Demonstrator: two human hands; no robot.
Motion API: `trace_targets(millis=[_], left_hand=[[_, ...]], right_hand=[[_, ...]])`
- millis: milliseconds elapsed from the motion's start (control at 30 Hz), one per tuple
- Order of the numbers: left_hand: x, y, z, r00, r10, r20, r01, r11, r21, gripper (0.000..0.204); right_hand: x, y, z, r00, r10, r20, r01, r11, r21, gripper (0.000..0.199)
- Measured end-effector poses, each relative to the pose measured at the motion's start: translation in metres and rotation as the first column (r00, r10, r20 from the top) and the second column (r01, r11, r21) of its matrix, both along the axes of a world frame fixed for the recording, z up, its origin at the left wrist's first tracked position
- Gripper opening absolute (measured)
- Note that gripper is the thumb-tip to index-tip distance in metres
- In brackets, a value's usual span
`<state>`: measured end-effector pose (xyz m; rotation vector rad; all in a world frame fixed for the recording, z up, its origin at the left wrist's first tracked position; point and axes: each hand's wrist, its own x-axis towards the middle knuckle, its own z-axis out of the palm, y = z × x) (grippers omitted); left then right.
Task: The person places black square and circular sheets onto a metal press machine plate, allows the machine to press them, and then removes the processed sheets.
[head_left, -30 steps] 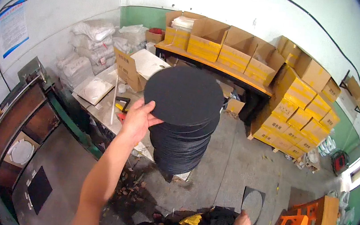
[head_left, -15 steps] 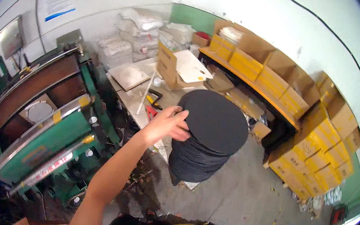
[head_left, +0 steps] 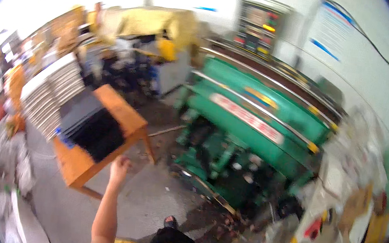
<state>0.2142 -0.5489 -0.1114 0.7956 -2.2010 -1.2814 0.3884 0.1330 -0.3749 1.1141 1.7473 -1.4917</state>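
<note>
My left hand (head_left: pixel 121 165) reaches forward beside the near right corner of a small wooden table (head_left: pixel 125 113). It looks loosely curled, but motion smears the fingers, and no object shows in it. A stack of flat black sheets (head_left: pixel 98 134) lies on that table, just beyond the hand and apart from it. Against the stack's far left side rises a tall pile of pale boards (head_left: pixel 47 96). Something small and blue (head_left: pixel 65 139) sits at the left edge of the black stack. My right hand is out of view.
A green machine (head_left: pixel 249 113) with a long front bar stands right of the table, its control panel (head_left: pixel 259 30) behind. Debris (head_left: pixel 225 227) litters the floor before it. Plastic bags (head_left: pixel 10 157) crowd the left; a yellow cover (head_left: pixel 153 24) drapes goods at the back.
The view has swung left, from the round black stack to the wooden table. My left hand has come away from that stack. My right hand, partly seen low before, has left the view.
</note>
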Motion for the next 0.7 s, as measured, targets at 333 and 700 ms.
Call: trace_targets(millis=[333, 700], left_hand=[[0.127, -0.273, 0.056, 0.616, 0.774, -0.145, -0.764, 0.542, -0.351, 0.046], [0.193, -0.319, 0.031, 0.705, 0.607, -0.367, -0.452, 0.783, 0.427, 0.018]], right_hand=[[-0.228, -0.16, 0.027, 0.869, 0.43, -0.246, -0.452, 0.891, -0.039, 0.031], [-0.247, -0.22, 0.051, 0.619, 0.782, 0.081, -0.777, 0.593, 0.212, 0.02]])
